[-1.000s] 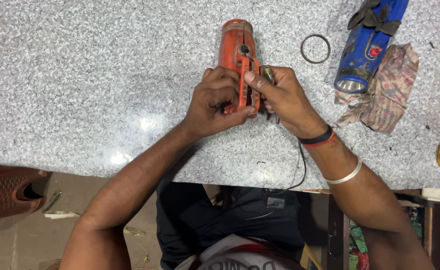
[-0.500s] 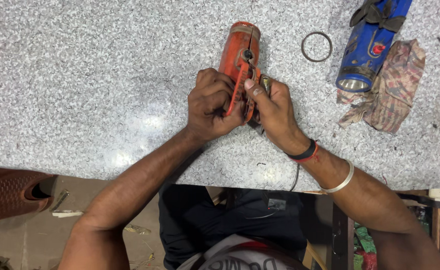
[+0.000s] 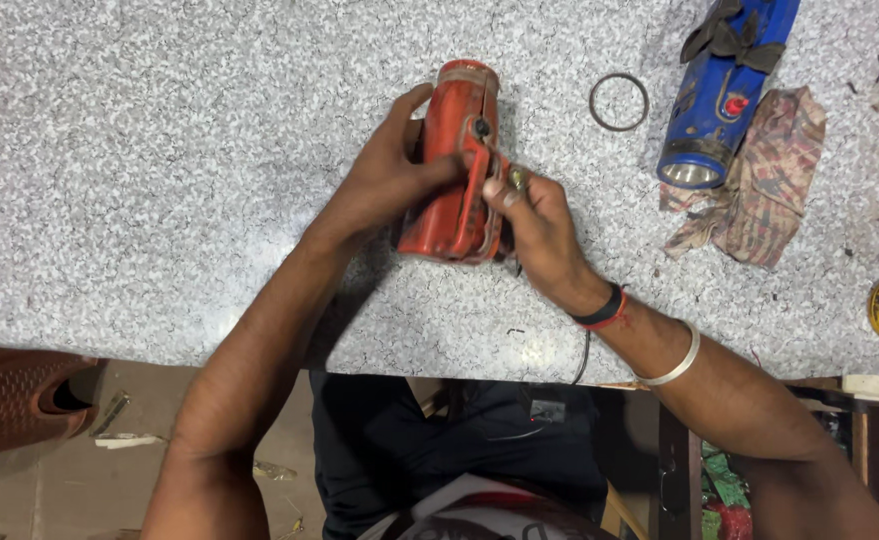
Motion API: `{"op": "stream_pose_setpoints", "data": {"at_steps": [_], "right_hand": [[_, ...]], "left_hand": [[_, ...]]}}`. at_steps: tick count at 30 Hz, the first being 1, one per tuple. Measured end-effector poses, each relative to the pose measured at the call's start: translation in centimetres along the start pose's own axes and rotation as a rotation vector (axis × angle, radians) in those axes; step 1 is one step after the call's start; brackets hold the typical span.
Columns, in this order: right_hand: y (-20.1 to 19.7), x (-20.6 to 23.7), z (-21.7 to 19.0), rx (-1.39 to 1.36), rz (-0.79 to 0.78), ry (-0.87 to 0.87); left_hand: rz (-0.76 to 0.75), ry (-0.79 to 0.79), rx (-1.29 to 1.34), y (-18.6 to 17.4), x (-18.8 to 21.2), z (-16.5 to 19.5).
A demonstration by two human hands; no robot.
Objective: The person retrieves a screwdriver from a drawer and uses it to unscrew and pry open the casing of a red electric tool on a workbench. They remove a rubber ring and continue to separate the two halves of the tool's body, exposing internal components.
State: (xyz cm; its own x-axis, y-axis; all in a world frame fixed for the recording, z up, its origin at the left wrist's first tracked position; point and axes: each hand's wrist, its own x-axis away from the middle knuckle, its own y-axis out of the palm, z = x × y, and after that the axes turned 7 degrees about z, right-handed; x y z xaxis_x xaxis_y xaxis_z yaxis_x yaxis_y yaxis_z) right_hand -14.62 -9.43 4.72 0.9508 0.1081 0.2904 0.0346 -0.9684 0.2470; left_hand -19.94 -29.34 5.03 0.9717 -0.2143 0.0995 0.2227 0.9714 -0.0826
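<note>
- Orange plastic torch body (image 3: 454,180) lies on grey speckled stone counter (image 3: 159,150), gripped under your left hand (image 3: 384,185) fingers.
- Right hand (image 3: 539,225) fingers pinch small metal part (image 3: 516,179) at its side strap; seat it next, steady hold needed.

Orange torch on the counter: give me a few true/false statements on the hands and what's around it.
1. Both hands hold the orange torch. True: left hand grips its side, right hand is at its handle.
2. The blue torch stands upright. False: it lies on its side, partly on a rag.
3. A metal ring lies between the two torches. True.
4. The ring sits on the orange torch. False: it lies apart on the counter.
5. The right wrist is bare. False: it wears a black band.
</note>
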Motion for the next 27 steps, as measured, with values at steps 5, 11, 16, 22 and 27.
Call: {"op": "stream_pose_setpoints", "data": {"at_steps": [5, 11, 16, 22, 27], "right_hand": [[-1.7, -0.4, 0.1, 0.159, -0.172, -0.153], [-4.9, -2.9, -1.9, 0.186, 0.021, -0.229], [-4.6, -3.1, -2.4, -0.021, -0.069, -0.092], [-4.7, -2.8, -2.5, -0.078, -0.104, -0.155], [-5.7, -3.2, -1.7, -0.100, -0.100, -0.122]], "left_hand": [[-0.071, -0.062, -0.030, -0.1, -2.0, 0.4], [-0.088, -0.061, 0.066, 0.5, -1.9, 0.4], [-0.137, 0.052, -0.005, 1.2, -0.4, 1.5], [-0.163, 0.110, 0.033, 1.6, 0.4, 2.1], [-0.186, 0.171, 0.022, 1.2, 0.1, 1.1]]}}
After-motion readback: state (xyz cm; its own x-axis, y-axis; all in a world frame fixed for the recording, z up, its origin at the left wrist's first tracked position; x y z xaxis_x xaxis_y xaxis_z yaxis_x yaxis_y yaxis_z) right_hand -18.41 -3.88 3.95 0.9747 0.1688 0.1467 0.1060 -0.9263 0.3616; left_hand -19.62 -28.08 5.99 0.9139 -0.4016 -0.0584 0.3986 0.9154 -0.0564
